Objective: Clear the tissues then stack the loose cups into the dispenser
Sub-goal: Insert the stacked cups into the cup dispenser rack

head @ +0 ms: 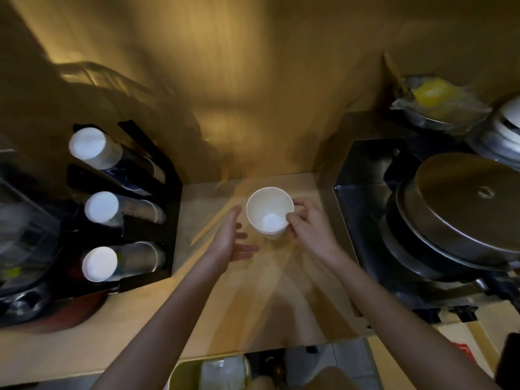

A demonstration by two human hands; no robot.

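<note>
A white paper cup (269,211) stands upright in the middle of the wooden counter (253,305). My right hand (309,226) grips its right side, thumb on the near rim. My left hand (232,240) hovers just left of the cup, palm facing it, fingers spread and holding nothing. At the left stands a black cup dispenser (157,192) with three tilted slots, each holding a stack of white cups: top (91,147), middle (102,207) and bottom (100,263). No tissues show on the counter.
A steel box with a large lidded pot (461,209) fills the right side. Stacked bowls and a bag with something yellow (433,94) sit behind it. A bin (213,372) lies below the counter's front edge. Dark clutter lies left of the dispenser.
</note>
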